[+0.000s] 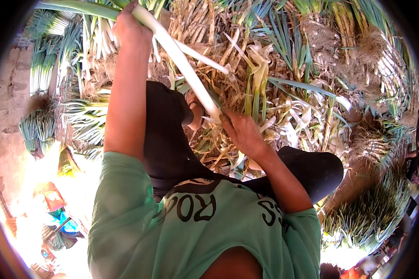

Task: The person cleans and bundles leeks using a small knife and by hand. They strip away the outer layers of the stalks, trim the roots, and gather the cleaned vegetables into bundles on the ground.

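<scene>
A long leek slants across the space before me, its white shank bare and smooth. My left hand grips it near the top of the view, where the shank turns to green leaves. The lower, root end meets the fingers of my right hand, which close around it; the fingertips are partly hidden. Behind the shank, a thinner white stalk points down to the right. Peeled, dry leek leaves lie just beyond my right hand.
Loose peelings cover the ground between and beyond my knees. Rooted leek bundles lie at the upper right, with trimmed leeks at left. A large heap of green tops stands right. Paving runs along the left.
</scene>
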Demonstrator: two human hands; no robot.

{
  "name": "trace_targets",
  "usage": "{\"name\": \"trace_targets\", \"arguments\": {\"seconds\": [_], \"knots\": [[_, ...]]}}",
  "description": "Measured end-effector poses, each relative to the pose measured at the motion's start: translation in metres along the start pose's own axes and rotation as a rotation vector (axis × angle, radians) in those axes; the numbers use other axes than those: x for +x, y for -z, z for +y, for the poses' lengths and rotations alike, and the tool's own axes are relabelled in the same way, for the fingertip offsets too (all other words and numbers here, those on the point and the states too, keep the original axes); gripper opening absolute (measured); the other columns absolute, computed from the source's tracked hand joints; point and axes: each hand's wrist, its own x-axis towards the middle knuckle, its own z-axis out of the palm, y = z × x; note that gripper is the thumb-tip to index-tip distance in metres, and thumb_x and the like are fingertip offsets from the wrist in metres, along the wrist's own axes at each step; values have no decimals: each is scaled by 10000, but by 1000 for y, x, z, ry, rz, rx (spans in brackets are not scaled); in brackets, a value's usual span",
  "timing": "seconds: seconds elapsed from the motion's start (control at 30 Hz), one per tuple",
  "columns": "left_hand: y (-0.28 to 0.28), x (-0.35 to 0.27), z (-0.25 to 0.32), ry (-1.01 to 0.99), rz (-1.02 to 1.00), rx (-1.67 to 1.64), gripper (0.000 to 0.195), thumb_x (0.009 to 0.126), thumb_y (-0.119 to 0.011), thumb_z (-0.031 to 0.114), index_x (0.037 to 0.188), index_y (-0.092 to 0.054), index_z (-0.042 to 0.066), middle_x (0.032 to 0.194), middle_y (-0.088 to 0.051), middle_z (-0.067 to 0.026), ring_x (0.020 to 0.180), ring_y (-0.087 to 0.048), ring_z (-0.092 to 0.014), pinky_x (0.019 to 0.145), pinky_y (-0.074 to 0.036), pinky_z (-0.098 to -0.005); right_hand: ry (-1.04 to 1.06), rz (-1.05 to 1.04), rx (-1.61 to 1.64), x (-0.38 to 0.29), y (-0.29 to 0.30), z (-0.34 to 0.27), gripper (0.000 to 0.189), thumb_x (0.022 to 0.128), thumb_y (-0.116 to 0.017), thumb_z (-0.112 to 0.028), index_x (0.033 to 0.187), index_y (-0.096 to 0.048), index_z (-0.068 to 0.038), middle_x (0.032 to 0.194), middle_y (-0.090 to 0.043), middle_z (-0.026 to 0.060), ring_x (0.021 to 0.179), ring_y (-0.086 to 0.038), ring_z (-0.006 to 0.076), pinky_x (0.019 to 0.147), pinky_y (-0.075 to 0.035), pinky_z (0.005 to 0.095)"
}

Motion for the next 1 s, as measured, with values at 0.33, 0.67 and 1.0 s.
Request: {"name": "trace_targets", "arguments": {"seconds": [0.33, 0.67, 1.0], "knots": [[6, 21, -8, -7, -138, -91, 114, 777, -570, 131, 865, -525, 73, 682, -469, -43, 599, -477, -199, 542, -428, -315, -84, 73, -10, 0, -2, 1, 143, 840, -521, -78, 918, -511, 41, 682, -561, 231, 606, -557, 383, 531, -423, 409], [20, 43, -8, 195, -421, -259, 100, 758, -530, 224, 771, -516, 126, 589, -469, -30, 523, -466, -202, 497, -426, -297, -734, -125, 839, -4, 3, 25, 273, 823, -557, -110, 1073, -582, -5, 950, -614, 95, 870, -554, 148, 796, -419, 245], [-19, -22, -7, 146, -197, -165, 137, 731, -589, 194, 777, -480, 124, 591, -427, -32, 542, -455, -217, 537, -446, -330, -199, -12, 205, 23, 11, -7, 441, 855, -583, -323, 1178, -524, -28, 944, -607, 106, 894, -571, 186, 796, -453, 329]]}}
